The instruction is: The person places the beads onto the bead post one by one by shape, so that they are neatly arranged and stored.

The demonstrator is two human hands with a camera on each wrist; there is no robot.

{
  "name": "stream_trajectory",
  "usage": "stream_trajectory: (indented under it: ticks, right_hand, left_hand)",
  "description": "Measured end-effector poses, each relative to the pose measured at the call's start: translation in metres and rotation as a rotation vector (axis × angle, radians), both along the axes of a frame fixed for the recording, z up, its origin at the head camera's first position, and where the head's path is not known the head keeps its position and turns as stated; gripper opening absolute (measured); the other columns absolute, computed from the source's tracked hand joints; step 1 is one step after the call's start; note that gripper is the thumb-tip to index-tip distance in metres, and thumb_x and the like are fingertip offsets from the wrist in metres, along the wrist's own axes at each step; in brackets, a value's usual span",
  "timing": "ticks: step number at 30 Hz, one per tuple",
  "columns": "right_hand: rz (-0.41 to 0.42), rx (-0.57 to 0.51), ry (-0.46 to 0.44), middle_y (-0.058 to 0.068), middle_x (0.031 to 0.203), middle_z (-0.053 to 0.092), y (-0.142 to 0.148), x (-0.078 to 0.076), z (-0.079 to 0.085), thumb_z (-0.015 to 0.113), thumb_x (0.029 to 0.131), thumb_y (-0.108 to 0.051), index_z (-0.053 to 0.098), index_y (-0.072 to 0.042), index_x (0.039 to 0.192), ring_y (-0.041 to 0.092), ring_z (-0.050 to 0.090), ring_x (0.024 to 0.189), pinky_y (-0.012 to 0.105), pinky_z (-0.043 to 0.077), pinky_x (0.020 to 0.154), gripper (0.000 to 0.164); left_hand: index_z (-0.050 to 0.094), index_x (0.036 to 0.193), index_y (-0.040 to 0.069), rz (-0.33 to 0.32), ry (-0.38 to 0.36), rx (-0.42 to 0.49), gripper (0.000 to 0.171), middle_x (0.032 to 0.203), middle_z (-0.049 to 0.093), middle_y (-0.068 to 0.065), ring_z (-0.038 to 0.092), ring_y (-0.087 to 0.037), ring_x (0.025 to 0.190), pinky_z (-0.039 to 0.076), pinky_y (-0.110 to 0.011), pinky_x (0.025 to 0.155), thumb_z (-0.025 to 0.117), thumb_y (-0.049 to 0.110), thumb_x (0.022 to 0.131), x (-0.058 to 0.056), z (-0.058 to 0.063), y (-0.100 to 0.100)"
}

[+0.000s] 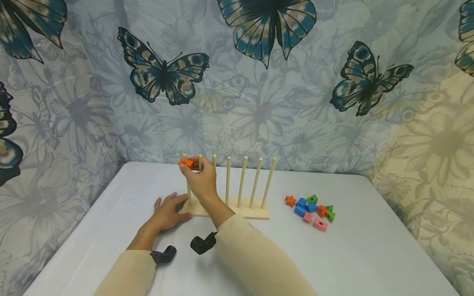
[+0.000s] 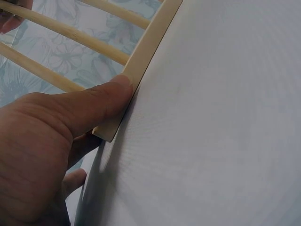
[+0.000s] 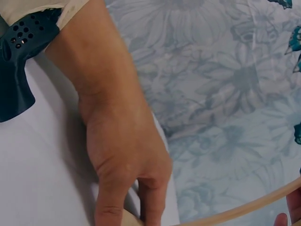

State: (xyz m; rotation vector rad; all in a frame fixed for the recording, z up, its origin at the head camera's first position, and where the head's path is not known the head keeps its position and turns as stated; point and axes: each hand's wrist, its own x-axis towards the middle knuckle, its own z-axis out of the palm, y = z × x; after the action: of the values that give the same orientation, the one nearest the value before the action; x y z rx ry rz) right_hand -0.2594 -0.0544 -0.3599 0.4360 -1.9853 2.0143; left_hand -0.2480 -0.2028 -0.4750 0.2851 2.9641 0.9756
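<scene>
A wooden peg stand (image 1: 252, 213) with several upright pegs stands on the table. My right hand (image 1: 201, 176) pinches an orange star-shaped bead (image 1: 186, 163) at the top of the leftmost peg, whose tip shows just above it. At the stand's left end my left hand (image 1: 168, 211) grips the base, thumb along the front edge and fingers at the far side. The left wrist view shows that thumb pressed on the base (image 2: 141, 61). In the right wrist view the left hand (image 3: 127, 146) fills the middle; only right fingertips (image 3: 294, 205) show at the lower right corner.
To the right of the stand lies a loose group of beads: orange stars (image 1: 290, 200), blue pieces (image 1: 300, 210), green triangles (image 1: 312, 199) and pink blocks (image 1: 320, 224). The white table (image 1: 352, 255) ends at a butterfly-patterned backdrop (image 1: 259, 111). Both wrists carry dark camera mounts.
</scene>
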Motion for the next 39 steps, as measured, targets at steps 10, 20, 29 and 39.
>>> stream_trajectory:
  ticks: [10,20,29,39]
  right_hand:
    - [0.008,0.014,-0.041,-0.003,0.089,0.064,-0.001,0.001,-0.014,0.075,0.083,-0.013,0.065,-0.007,0.098,0.012,0.061,0.085,0.029,0.052,0.077,0.019]
    - [-0.040,0.063,-0.143,-0.005,0.086,0.065,-0.002,0.004,-0.034,0.076,0.081,-0.015,0.065,-0.010,0.095,0.011,0.060,0.084,0.032,0.049,0.075,0.019]
    - [-0.058,0.116,-0.194,-0.004,0.085,0.064,-0.001,0.006,-0.053,0.077,0.080,-0.014,0.065,-0.010,0.095,0.014,0.059,0.085,0.029,0.048,0.074,0.020]
    - [-0.056,0.220,-0.263,-0.005,0.085,0.065,0.002,0.005,-0.071,0.077,0.080,-0.010,0.064,-0.011,0.094,0.014,0.060,0.090,0.031,0.049,0.081,0.019]
  left_hand:
    - [0.051,0.141,0.010,0.006,0.001,0.005,0.075,0.142,0.048,-0.012,0.024,-0.040,0.139,-0.006,-0.064,0.106,0.080,0.039,0.078,0.003,0.005,0.001]
    - [0.052,0.140,0.010,0.011,0.018,0.009,0.074,0.141,0.050,-0.013,0.025,-0.039,0.138,-0.006,-0.064,0.107,0.080,0.037,0.077,0.003,0.003,0.001]
    - [0.051,0.140,0.009,-0.003,0.050,0.007,0.074,0.141,0.048,-0.017,0.027,-0.041,0.137,-0.004,-0.066,0.106,0.080,0.036,0.078,0.003,0.003,0.001]
    - [0.051,0.141,0.012,-0.021,0.069,0.006,0.075,0.140,0.050,-0.013,0.028,-0.039,0.137,-0.005,-0.065,0.106,0.079,0.039,0.077,0.001,-0.003,-0.002]
